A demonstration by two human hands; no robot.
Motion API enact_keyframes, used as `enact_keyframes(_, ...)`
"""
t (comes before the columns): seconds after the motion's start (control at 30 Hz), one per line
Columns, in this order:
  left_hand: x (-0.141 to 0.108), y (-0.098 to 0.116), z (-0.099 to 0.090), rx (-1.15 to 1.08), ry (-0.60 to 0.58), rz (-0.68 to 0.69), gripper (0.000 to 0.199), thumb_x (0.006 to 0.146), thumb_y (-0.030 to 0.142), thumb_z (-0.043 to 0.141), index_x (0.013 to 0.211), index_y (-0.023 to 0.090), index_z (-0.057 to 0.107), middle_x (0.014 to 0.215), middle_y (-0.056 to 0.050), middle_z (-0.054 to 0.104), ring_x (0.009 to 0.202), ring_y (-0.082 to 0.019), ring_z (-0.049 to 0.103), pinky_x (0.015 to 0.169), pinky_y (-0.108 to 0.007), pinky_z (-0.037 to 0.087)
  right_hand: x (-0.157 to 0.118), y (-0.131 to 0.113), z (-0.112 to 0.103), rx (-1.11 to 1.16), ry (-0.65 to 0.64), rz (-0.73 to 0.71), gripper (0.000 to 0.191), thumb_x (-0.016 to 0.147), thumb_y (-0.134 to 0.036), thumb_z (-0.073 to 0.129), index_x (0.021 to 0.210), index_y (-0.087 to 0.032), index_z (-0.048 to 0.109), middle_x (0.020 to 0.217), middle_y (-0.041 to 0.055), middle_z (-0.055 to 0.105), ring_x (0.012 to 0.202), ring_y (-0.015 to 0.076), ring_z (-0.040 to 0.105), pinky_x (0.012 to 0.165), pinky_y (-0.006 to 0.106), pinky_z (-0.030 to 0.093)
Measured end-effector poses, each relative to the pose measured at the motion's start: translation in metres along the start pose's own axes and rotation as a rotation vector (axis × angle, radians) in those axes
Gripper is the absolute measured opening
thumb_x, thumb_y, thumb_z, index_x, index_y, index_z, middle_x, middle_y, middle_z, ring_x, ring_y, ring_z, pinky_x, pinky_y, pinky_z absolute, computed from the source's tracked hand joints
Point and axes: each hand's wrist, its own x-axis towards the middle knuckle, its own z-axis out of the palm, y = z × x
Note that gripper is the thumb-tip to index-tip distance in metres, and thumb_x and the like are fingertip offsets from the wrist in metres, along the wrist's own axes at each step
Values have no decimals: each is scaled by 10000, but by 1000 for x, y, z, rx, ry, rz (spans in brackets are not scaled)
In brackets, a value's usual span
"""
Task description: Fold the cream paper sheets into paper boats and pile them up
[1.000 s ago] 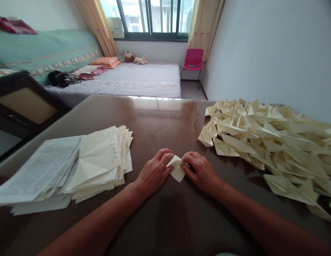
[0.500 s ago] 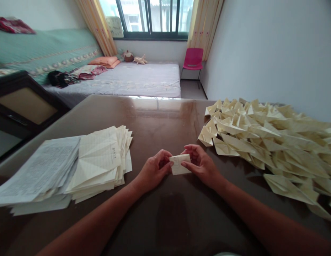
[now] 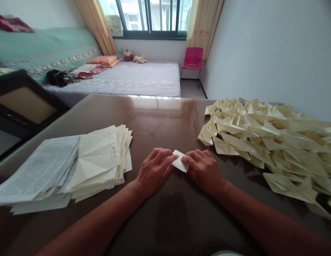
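Note:
A small folded piece of paper [image 3: 180, 161], cream-white and diamond-like in outline, is held between both hands above the brown table [image 3: 165, 131]. My left hand [image 3: 156, 167] pinches its left corner with thumb and fingertips. On the opposite edge, my right hand [image 3: 204, 169] is closed, its thumb and fingers pressing the paper. The undersides of the fingers are hidden. Off to the left lies a stack of creased, lined cream sheets [image 3: 97, 153]. A big heap of folded paper boats [image 3: 250, 131] covers the right side of the table.
Printed grey-white sheets [image 3: 45, 167] lie left of the lined stack. Beyond the table's far edge are a bed [image 3: 149, 76] and a pink chair [image 3: 193, 58]. A dark cabinet [image 3: 23, 99] stands at the left, and a white wall [image 3: 274, 53] rises on the right.
The paper has turned from a flat rectangle to a tilted diamond shape. Both hands have rolled over so their backs show more, with the fingers closed on its edges.

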Motion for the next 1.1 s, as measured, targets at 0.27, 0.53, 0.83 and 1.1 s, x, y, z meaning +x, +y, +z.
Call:
enact_keyframes(0.27,-1,1,-5,187,-259,175,196,952,236,436,935,178,623,895,-49,618,879,-167,542,760,-278,482,1,-2,0,5,-118,-208,172,934,-253,505,1019,-237,653,1000,38,649,946,175,504,830,324,345)
enact_keyframes(0.53,1,-10,-11,-53,-362,-73,258,969,290,397,982,226,646,962,-19,671,897,-154,565,765,-260,473,-1,17,4,402,-197,-75,190,938,-306,502,958,-234,677,947,20,687,864,150,547,806,291,422)
enact_keyframes(0.83,6,-15,-1,-180,-338,-252,273,966,301,402,1102,230,628,1054,3,697,946,-161,569,871,-292,463,0,-1,15,443,-73,193,198,923,-259,492,1090,-230,594,904,20,643,861,160,573,783,283,433)
enact_keyframes(1.1,10,-12,3,-58,-349,-388,280,944,340,446,1179,278,584,960,11,691,949,-181,592,796,-286,475,2,-3,21,314,-175,288,225,925,-288,462,1141,-242,503,834,-19,658,724,151,606,639,253,382)
